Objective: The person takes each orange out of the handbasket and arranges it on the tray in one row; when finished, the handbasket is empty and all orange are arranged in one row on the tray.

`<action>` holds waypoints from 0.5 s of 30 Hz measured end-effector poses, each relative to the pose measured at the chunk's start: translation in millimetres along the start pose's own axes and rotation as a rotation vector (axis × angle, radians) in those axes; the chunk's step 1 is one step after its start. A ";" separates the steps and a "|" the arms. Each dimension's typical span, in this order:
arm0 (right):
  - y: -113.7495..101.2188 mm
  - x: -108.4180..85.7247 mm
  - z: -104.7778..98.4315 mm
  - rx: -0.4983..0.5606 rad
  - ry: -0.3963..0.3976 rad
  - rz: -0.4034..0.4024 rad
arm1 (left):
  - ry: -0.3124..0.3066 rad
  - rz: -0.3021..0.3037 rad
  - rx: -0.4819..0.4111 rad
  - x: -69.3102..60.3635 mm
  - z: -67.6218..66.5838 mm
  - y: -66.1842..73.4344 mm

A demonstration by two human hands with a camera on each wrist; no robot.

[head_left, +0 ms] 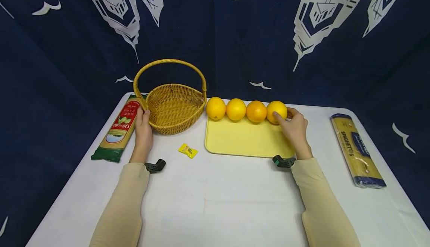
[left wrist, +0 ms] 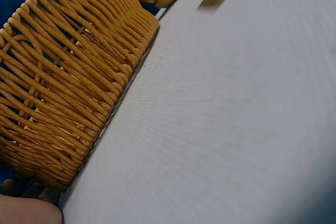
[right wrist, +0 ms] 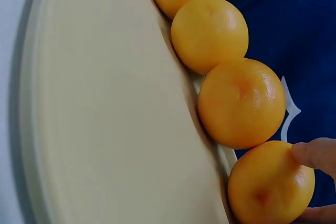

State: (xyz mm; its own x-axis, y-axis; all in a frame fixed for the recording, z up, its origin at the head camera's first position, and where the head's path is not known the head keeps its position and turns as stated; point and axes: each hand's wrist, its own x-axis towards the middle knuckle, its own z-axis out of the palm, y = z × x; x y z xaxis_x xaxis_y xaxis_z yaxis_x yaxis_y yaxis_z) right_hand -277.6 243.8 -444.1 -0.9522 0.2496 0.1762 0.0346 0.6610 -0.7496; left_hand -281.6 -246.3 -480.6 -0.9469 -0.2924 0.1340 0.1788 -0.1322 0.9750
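Observation:
A woven basket [head_left: 174, 109] with a tall arched handle stands at the back left. My left hand [head_left: 143, 135] holds its left end, thumb and fingers at the foot of the handle; in the left wrist view the fingers are mostly hidden by the wicker [left wrist: 73, 72]. Several oranges form a touching row along the far edge of a pale yellow tray [head_left: 246, 140]. Around the rightmost orange [head_left: 276, 112], my right hand [head_left: 296, 129] has its thumb in front and fingers behind. The right wrist view shows fingertips on that orange [right wrist: 270, 187].
A small yellow wrapped candy [head_left: 188, 150] lies between basket and tray. Left of the basket is a red, gold and green Olivoila packet [head_left: 122, 125], partly behind the hand. A spaghetti packet [head_left: 357, 150] lies at the right edge. A dark blue patterned curtain [head_left: 215, 34] hangs behind.

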 end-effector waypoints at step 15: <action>4.2 -4.2 -27.4 -0.094 -0.197 0.059 | 0.009 -0.014 -0.052 0.0 -1.7 -7.6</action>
State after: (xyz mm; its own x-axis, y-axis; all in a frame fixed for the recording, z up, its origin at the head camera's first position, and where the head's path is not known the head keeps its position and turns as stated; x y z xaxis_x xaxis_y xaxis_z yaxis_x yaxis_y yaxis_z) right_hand -265.2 264.9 -430.5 -0.9882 0.1530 -0.0006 0.1111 0.7147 -0.6905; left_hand -282.4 -246.9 -488.3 -0.9469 -0.2988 0.1190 0.1798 -0.1851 0.9661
